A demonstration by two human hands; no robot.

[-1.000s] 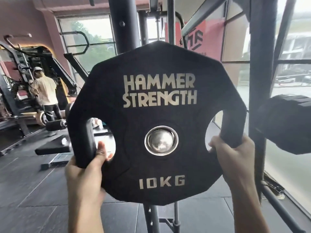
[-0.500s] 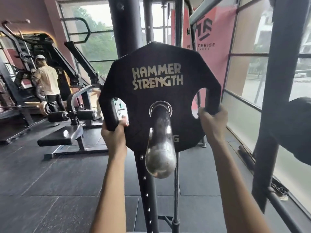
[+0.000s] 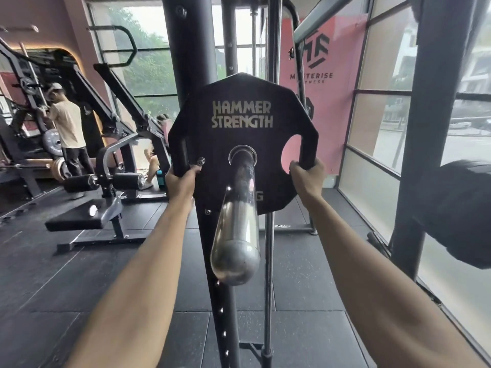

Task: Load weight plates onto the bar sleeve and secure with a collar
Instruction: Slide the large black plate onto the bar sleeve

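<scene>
Gripping the black weight plate (image 3: 239,112) through its two side cut-outs, the left hand (image 3: 182,180) and right hand (image 3: 307,176) hold it upright, fingers curled round the lower rim on either side. The plate is threaded on the chrome bar sleeve (image 3: 236,229), far along it and in front of the dark rack post (image 3: 191,62), while the sleeve's rounded end points back between the forearms. Well off to the left, a person in a beige shirt (image 3: 66,123) stands at another machine.

Arms stretched forward, left hand (image 3: 182,179), right hand (image 3: 306,176), both gripping the plate (image 3: 276,144)
</scene>
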